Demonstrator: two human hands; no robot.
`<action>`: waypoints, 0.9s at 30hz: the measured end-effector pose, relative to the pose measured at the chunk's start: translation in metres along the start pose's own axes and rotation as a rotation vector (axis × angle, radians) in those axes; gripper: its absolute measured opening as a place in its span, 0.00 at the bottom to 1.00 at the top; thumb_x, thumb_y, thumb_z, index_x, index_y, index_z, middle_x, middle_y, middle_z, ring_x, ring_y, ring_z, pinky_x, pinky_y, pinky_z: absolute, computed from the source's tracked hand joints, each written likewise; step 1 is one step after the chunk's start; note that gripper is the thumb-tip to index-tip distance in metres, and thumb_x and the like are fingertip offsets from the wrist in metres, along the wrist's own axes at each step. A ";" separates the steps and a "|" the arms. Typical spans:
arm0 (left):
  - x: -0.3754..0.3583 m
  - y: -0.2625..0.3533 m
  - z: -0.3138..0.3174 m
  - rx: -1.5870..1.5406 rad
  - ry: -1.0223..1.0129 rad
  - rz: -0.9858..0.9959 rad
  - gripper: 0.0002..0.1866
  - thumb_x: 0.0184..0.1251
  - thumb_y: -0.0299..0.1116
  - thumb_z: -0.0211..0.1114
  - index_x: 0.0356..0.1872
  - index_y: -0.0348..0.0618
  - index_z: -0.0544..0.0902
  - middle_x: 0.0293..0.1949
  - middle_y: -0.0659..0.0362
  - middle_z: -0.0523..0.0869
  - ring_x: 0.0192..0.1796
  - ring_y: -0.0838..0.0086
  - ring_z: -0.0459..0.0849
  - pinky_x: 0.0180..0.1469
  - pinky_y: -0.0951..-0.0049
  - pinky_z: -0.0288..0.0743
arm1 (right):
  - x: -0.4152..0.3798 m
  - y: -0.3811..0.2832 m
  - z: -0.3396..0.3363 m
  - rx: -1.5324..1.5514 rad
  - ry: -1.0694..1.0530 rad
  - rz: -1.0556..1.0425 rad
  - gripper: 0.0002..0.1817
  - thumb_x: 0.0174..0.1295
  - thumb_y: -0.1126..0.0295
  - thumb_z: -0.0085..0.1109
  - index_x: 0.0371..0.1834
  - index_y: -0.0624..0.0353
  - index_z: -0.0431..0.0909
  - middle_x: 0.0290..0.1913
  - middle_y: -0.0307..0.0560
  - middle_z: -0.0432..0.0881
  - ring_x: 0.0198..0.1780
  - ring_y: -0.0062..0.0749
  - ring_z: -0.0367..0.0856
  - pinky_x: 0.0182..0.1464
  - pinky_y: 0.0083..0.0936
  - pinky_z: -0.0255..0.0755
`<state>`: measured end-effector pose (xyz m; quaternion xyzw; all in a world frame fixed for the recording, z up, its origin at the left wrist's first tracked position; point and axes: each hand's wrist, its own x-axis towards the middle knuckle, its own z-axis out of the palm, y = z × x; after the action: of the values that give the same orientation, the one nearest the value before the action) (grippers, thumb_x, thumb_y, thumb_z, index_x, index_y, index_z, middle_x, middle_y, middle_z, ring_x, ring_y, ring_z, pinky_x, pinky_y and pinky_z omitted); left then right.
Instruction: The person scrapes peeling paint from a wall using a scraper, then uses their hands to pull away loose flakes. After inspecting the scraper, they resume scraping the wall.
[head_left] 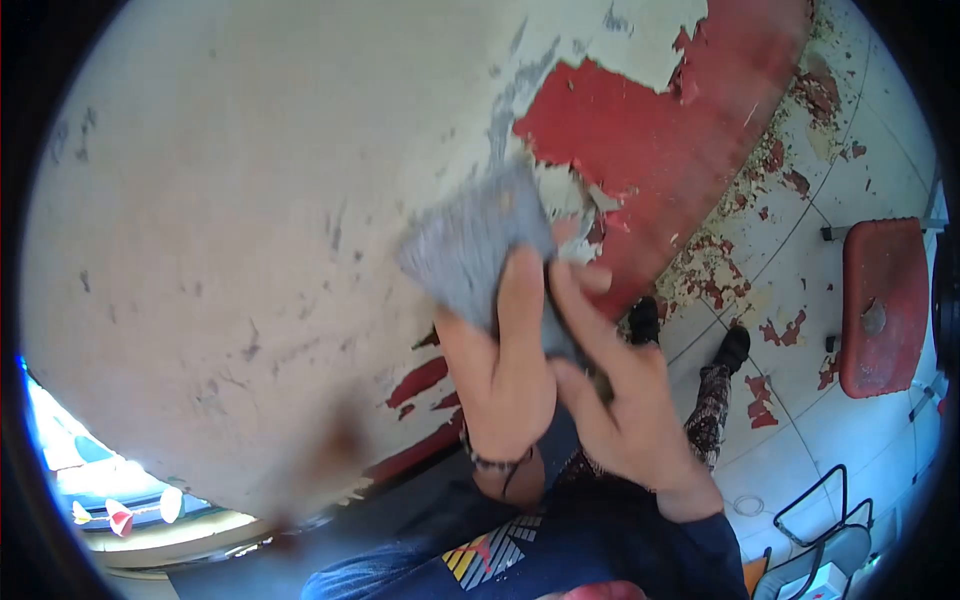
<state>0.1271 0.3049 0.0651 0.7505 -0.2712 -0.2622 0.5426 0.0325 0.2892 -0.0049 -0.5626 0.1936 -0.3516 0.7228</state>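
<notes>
Both hands are on a wide grey metal scraper [485,235], its flared blade lying close against the pale wall [250,180] beside the red paint. My left hand [500,385], with a dark bracelet at the wrist, grips the blade with one digit stretched along its face; its other fingers are hidden behind. Around the scraper's lower, narrower end wraps my right hand [630,405], which partly covers it. Just right of the blade, the red paint layer [640,130] has ragged, lifted edges. More red strips [420,385] show left of my left wrist.
Paint flakes [710,270] litter the tiled floor [800,440] along the wall's foot. A red stool [882,305] stands at right, with a black-framed chair [835,550] below it. A brown blur [335,440] hangs before the wall. A bright opening [90,480] lies at lower left.
</notes>
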 end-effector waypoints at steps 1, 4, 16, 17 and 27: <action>0.001 0.002 0.000 0.056 -0.017 -0.030 0.16 0.79 0.30 0.49 0.51 0.23 0.76 0.46 0.48 0.86 0.37 0.71 0.86 0.40 0.74 0.79 | 0.005 -0.011 -0.009 0.067 -0.088 0.172 0.34 0.60 0.79 0.57 0.72 0.63 0.64 0.57 0.65 0.79 0.51 0.47 0.86 0.50 0.26 0.75; 0.000 -0.007 0.012 -0.030 0.039 0.052 0.17 0.79 0.31 0.49 0.51 0.23 0.76 0.45 0.48 0.86 0.37 0.71 0.86 0.39 0.75 0.78 | 0.005 -0.011 -0.018 0.050 -0.139 0.253 0.34 0.60 0.79 0.56 0.73 0.61 0.63 0.58 0.63 0.79 0.47 0.44 0.87 0.50 0.22 0.74; -0.010 -0.003 0.005 0.136 0.071 -0.008 0.18 0.79 0.33 0.50 0.50 0.24 0.80 0.36 0.51 0.88 0.36 0.77 0.84 0.36 0.76 0.77 | -0.010 0.007 0.005 0.090 0.044 -0.036 0.33 0.62 0.79 0.53 0.73 0.61 0.63 0.60 0.58 0.79 0.54 0.30 0.84 0.55 0.22 0.72; -0.012 -0.005 0.003 0.144 0.080 -0.019 0.18 0.79 0.33 0.50 0.49 0.25 0.80 0.35 0.51 0.88 0.35 0.78 0.83 0.36 0.76 0.76 | -0.013 0.007 0.006 0.142 0.007 0.058 0.32 0.62 0.79 0.52 0.73 0.61 0.63 0.60 0.56 0.80 0.52 0.27 0.84 0.54 0.21 0.73; 0.001 -0.005 0.011 0.176 0.085 0.089 0.20 0.78 0.37 0.52 0.47 0.26 0.82 0.30 0.53 0.88 0.31 0.80 0.81 0.35 0.78 0.74 | -0.001 0.006 0.002 0.148 0.007 0.064 0.32 0.65 0.78 0.52 0.75 0.60 0.60 0.55 0.60 0.80 0.53 0.39 0.80 0.53 0.28 0.72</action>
<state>0.1209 0.2984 0.0578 0.7929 -0.3031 -0.1808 0.4967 0.0354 0.2924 -0.0104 -0.5000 0.1877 -0.3437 0.7724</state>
